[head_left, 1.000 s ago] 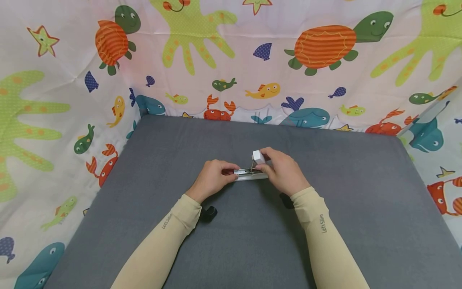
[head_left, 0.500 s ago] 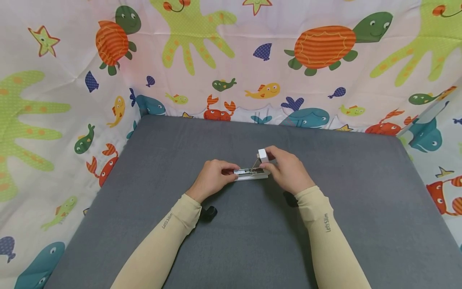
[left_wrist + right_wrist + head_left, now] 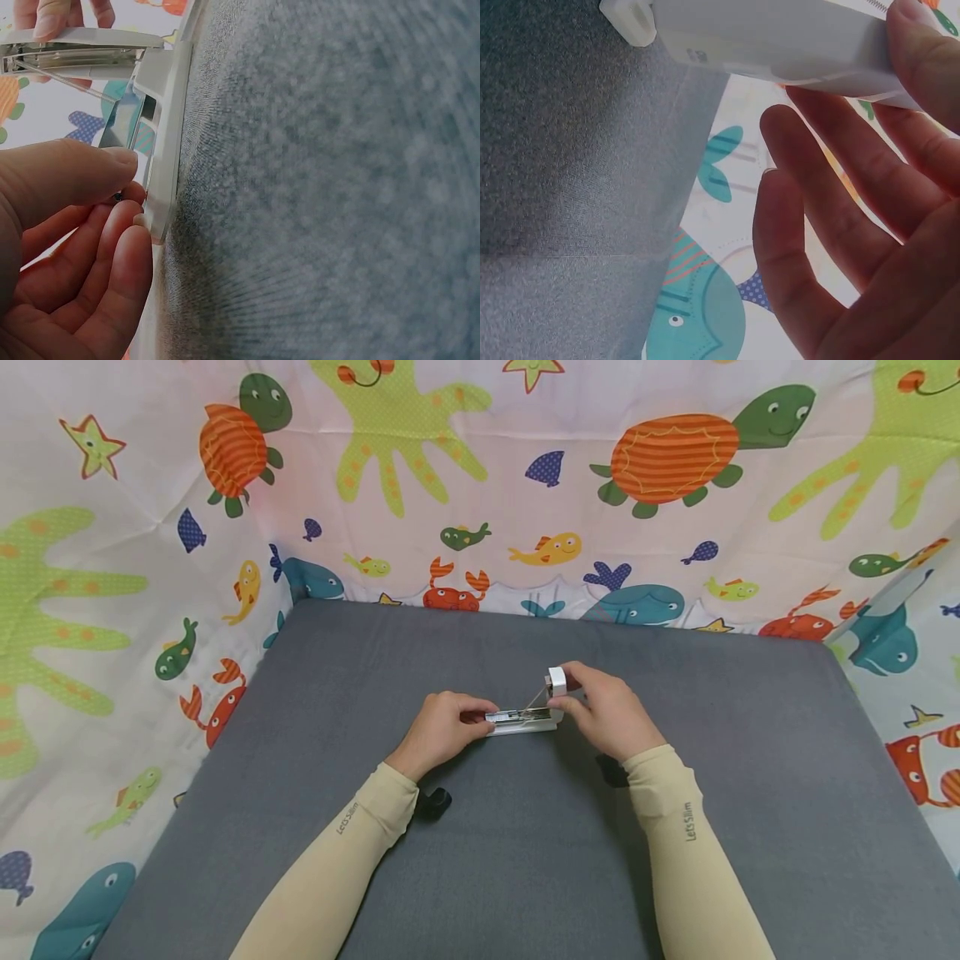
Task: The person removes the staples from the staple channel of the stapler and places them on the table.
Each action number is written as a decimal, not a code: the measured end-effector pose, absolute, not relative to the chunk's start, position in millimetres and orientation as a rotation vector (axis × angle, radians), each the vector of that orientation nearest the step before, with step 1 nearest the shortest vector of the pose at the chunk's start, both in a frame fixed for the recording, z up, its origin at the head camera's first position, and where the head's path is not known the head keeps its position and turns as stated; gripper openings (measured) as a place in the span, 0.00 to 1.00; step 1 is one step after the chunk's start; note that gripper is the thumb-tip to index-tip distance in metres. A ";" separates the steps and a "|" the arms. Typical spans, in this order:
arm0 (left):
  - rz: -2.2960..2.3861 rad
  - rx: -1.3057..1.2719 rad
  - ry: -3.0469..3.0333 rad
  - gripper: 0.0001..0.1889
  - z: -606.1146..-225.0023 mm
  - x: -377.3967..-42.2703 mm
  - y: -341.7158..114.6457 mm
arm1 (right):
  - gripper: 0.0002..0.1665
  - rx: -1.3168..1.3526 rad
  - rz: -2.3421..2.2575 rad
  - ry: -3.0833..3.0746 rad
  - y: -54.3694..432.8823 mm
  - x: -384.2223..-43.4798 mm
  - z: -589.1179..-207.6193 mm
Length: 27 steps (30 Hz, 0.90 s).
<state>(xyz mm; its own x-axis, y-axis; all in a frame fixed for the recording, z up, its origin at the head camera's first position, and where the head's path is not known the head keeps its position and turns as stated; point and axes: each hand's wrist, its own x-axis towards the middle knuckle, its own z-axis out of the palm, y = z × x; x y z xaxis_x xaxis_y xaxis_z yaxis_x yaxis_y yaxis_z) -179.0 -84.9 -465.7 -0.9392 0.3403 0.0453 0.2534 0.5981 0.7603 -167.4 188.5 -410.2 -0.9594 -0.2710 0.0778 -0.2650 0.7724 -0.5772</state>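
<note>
two hands hold a white stapler with its top arm raised, at mid-counter.
the left hand has its grip clamped on the left end of the stapler's base, thumb above and curled fingers at the tip, while the right hand pinches the top arm between thumb and fingers, its grip firmly together on the white casing; a thin metal rod slants between the arm and the metal track, and the base rests on the counter, covered in gray cloth; cream sleeves with dark lettering cover both forearms, a black fitting shows under the left wrist, and a white curtain printed with turtles, crabs, fish and whales rises beyond the counter's edge.
</note>
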 end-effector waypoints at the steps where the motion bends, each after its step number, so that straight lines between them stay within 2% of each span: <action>1: 1.266 0.506 2.714 0.11 -465.5 -179.1 -84.8 | 0.22 -0.442 -0.959 2.948 189.2 -167.4 -409.9; 27: 1.275 0.512 2.712 0.11 -466.3 -178.2 -85.2 | 0.20 -0.409 -0.982 2.921 206.8 -167.6 -410.0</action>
<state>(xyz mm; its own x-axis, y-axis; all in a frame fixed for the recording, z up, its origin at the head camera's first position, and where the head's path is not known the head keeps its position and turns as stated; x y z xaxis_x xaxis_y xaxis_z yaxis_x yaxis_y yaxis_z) -178.2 -85.2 -466.3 -0.9382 0.3425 0.0503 0.2572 0.5924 0.7634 -167.6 206.8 -410.0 -0.9649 -0.2572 0.0522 -0.2366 0.7660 -0.5977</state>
